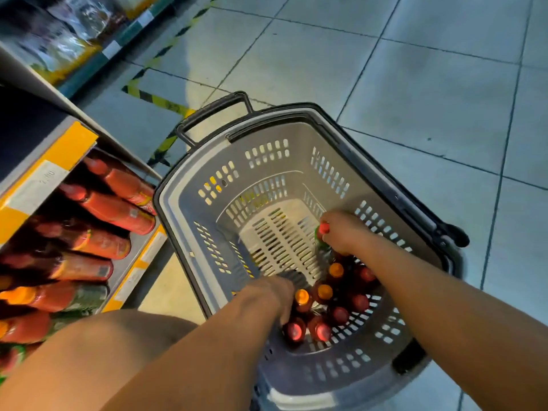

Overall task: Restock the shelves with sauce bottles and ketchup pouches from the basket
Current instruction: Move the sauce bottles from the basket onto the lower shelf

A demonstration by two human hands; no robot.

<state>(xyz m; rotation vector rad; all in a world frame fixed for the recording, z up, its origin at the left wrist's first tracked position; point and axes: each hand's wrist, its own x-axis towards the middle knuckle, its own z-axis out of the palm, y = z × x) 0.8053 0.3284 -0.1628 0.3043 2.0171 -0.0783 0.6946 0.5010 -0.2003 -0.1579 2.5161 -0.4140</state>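
Both forearms reach from the bottom of the frame into the grey basket at centre. At centre right, the right hand is wrapped around a red-capped, green-necked sauce bottle and holds it above the others. Lower centre, the left hand dips among the bottle tops, though whether its fingers have closed on one cannot be told. About ten bottles stand in the near corner of the basket: three orange caps and roughly seven red caps. No ketchup pouches are visible. At the left edge, the shelf already holds seven or more bottles lying in rows, so restocking looks well underway, with the basket's remaining cluster still to go.
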